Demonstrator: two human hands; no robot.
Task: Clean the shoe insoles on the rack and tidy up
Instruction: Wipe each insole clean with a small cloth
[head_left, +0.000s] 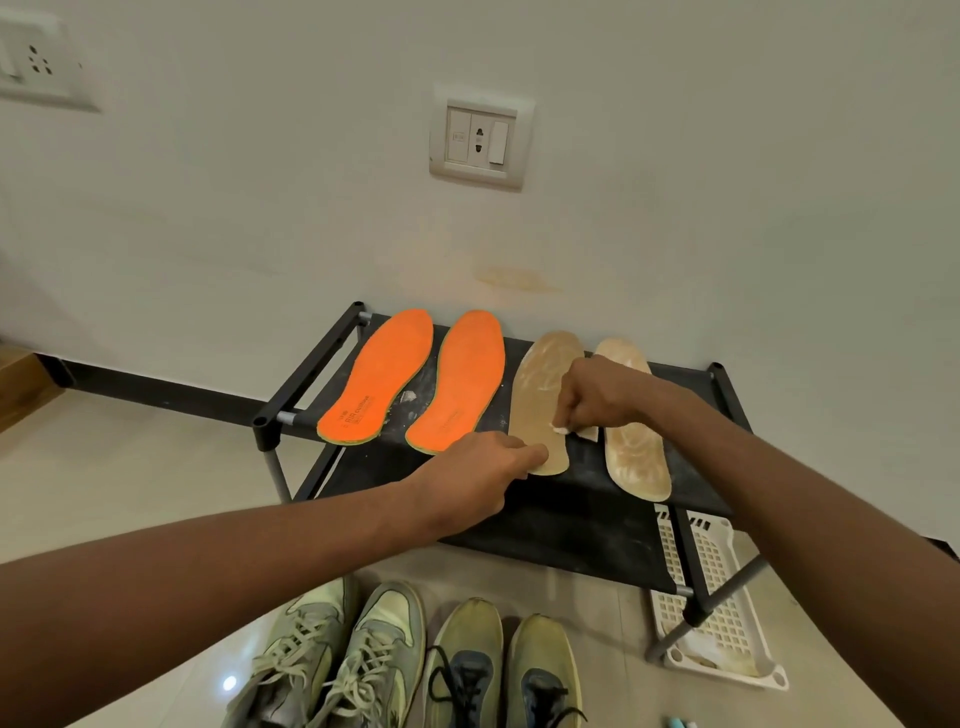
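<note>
On the rack (566, 525), the left hand (483, 467) presses the heel of the tan insole (540, 410) with straight fingers while the right hand (592, 397) pinches a white wipe (563, 429) on it. Better to hold the heel firmly and rub along its length, I think.

Your left hand (480, 467) is pressing the heel of a tan insole (543, 402) on the black rack (566, 525), while your right hand (592, 395) is pinching a white wipe (563, 429) against it, two orange insoles (415, 382) lying alongside
</note>
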